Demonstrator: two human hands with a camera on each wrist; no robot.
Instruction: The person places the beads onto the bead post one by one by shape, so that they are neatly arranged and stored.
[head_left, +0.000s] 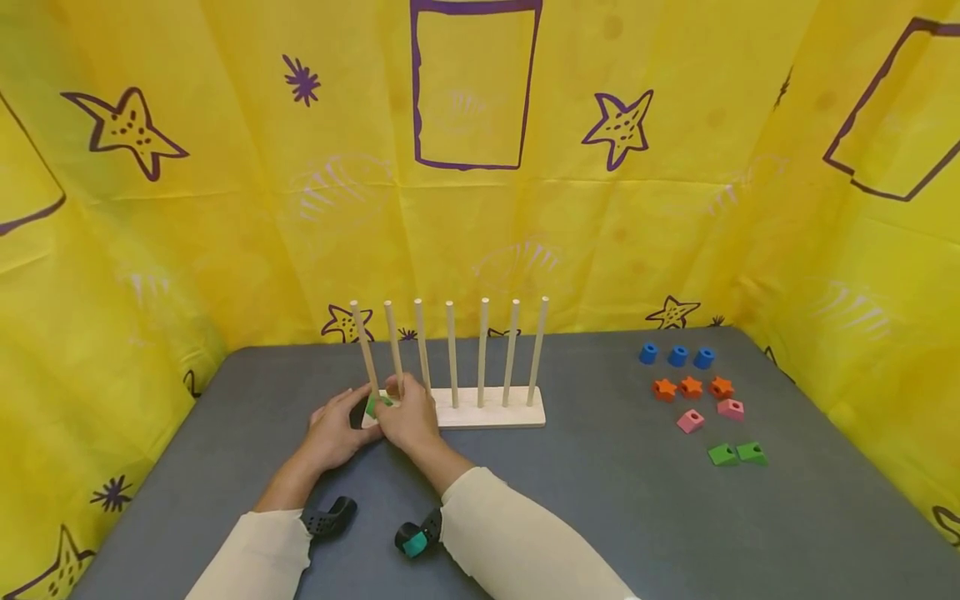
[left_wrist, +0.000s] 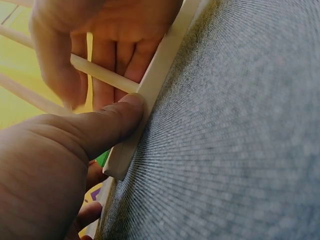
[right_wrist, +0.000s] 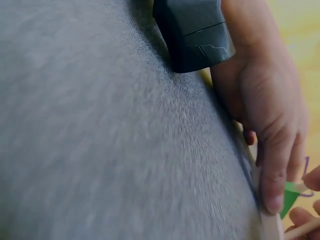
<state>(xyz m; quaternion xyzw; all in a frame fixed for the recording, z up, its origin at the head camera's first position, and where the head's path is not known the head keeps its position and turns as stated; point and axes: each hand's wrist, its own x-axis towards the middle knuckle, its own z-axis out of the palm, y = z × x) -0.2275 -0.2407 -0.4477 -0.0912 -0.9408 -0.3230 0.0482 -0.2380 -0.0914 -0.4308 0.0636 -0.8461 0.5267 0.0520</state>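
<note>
A pale wooden peg stand (head_left: pixel 491 408) with a row of upright pegs stands on the table. My left hand (head_left: pixel 335 435) holds its left end, the thumb (left_wrist: pixel 117 122) pressed on the front edge and other fingers round the far side. A green block (head_left: pixel 377 404) sits low on the leftmost peg, partly hidden by the hands; part of it (right_wrist: pixel 289 199) shows in the right wrist view. Close over it, my right hand (head_left: pixel 411 417) reaches among the left pegs, its fingers (left_wrist: pixel 102 75) loosely extended beside a peg. No block shows in its grasp.
On the right of the grey table (head_left: pixel 600 500) lie several loose pieces: blue cylinders (head_left: pixel 678 357), orange stars (head_left: pixel 691 387), pink blocks (head_left: pixel 691 421) and green blocks (head_left: pixel 723 455). A yellow patterned cloth (head_left: pixel 480 217) hangs behind the stand and along both sides.
</note>
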